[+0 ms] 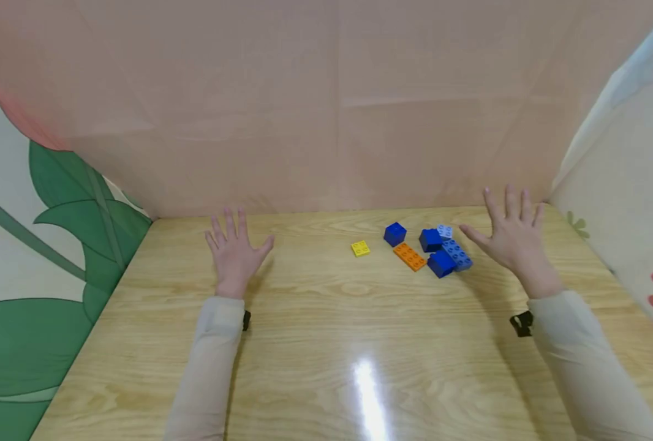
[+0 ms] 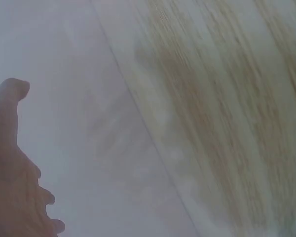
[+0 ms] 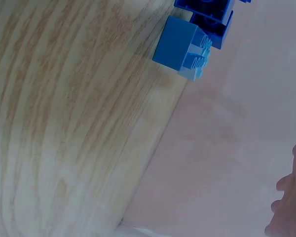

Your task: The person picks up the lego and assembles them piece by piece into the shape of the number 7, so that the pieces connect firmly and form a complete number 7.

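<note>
My left hand (image 1: 235, 256) is held over the left part of the table, fingers spread and straight, holding nothing. Likewise spread and bare, my right hand (image 1: 514, 239) hovers at the right, just beside a cluster of toy building bricks. That cluster has a medium-blue brick (image 1: 456, 255), a light blue brick (image 1: 445, 231) and dark blue bricks (image 1: 441, 263) close together. Left of them lie an orange brick (image 1: 410, 256), another dark blue brick (image 1: 395, 234) and a small flat yellow brick (image 1: 361, 248). The right wrist view shows a light blue brick (image 3: 176, 43) near the table's back edge.
The wooden table (image 1: 304, 343) meets a pinkish cloth backdrop (image 1: 315, 122) along its far edge. Leaf-patterned cloth (image 1: 56, 257) hangs at the left, flower-patterned cloth (image 1: 630, 202) at the right. A small black device (image 1: 522, 323) sits at the right wrist.
</note>
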Tool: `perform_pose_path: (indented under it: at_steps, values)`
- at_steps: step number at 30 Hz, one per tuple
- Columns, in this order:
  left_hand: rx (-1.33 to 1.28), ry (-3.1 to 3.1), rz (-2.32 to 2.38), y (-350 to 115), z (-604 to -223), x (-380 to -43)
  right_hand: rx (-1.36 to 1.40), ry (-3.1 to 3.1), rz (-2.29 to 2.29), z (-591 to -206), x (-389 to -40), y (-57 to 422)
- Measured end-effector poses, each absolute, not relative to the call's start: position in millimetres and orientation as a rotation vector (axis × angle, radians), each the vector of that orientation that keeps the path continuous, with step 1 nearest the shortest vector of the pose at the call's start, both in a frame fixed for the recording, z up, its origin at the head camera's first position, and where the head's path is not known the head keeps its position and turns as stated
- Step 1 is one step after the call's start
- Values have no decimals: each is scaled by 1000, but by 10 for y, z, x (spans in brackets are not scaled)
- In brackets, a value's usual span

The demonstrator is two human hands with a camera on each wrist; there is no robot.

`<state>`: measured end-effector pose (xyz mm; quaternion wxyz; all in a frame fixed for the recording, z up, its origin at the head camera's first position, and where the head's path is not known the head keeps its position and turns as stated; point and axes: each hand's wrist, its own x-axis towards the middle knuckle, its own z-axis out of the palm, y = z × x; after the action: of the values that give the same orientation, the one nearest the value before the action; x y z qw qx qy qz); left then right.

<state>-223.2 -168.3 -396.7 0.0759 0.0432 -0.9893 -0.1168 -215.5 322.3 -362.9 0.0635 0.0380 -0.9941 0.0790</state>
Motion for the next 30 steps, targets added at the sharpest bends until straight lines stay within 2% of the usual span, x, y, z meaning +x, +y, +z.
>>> perform_pose_path:
  at_steps: [9, 18, 30]
  values:
    - [23, -2965, -746, -1510, -3977, -2278, 134, -2987, 349, -3685, -2170, 3276]
    - [-33, -2751, -1531, -1034, -3962, -2366, 188, -2937, 781, -3709, -2165, 3112]
    - [-122, -2624, -1792, -328, -4066, -2469, 255, -3127, 831, -3876, -2104, 2966]
